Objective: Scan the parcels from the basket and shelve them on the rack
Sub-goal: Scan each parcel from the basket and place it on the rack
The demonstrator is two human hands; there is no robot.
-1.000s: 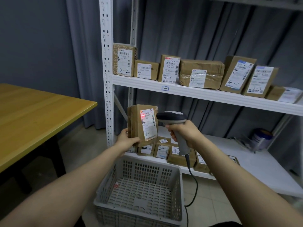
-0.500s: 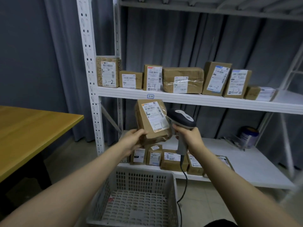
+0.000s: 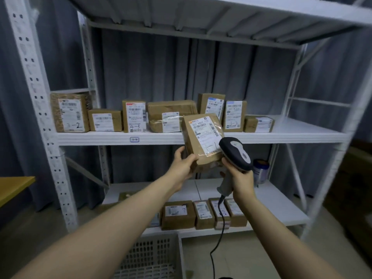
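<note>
My left hand (image 3: 182, 165) grips the lower left corner of a brown parcel (image 3: 201, 137) with a white label, held up in front of the white rack's middle shelf (image 3: 96, 136). My right hand (image 3: 238, 177) grips the handle of a grey corded barcode scanner (image 3: 235, 153), its head just right of the parcel. Several labelled parcels stand in a row on the middle shelf, and several more lie on the lower shelf (image 3: 281, 206). The grey plastic basket (image 3: 153, 256) sits on the floor below my arms.
The rack's perforated white upright (image 3: 40, 109) stands at the left, a diagonal brace at the right. A yellow table corner (image 3: 14, 187) shows at the left edge. A round tin (image 3: 260, 170) sits on the lower shelf. Grey curtain hangs behind.
My view has tilted up and right. My left hand has lifted the parcel from basket height up to the middle shelf, tilting it; the scanner has risen beside it and its red light is gone.
</note>
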